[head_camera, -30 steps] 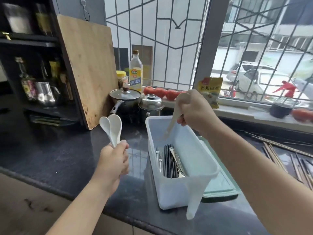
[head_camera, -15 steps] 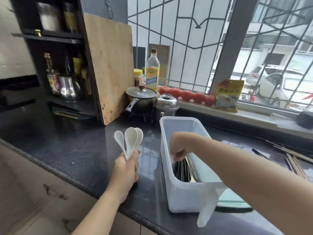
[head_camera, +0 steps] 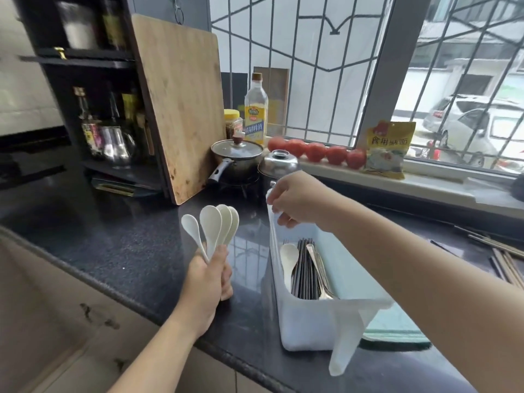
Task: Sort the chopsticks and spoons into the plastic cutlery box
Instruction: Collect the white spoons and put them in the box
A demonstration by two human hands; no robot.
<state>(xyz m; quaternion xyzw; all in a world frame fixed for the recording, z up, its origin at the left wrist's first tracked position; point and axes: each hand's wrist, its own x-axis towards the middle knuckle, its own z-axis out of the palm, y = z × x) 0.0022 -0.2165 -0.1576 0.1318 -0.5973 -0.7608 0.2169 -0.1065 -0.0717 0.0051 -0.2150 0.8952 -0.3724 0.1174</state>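
With one white spoon [head_camera: 288, 258] already lying in the plastic cutlery box [head_camera: 312, 319], the right hand [head_camera: 295, 199] hovers loosely curled and empty above its far-left rim, so the next move is probably taking another from the four white spoons [head_camera: 217, 225] fanned in the left hand [head_camera: 208, 276], whose fingers clamp the handles.

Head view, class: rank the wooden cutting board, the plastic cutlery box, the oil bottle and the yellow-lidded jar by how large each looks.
1. Wooden cutting board, though the plastic cutlery box is nearer the camera and looks close in size.
2. Plastic cutlery box.
3. Oil bottle.
4. Yellow-lidded jar.
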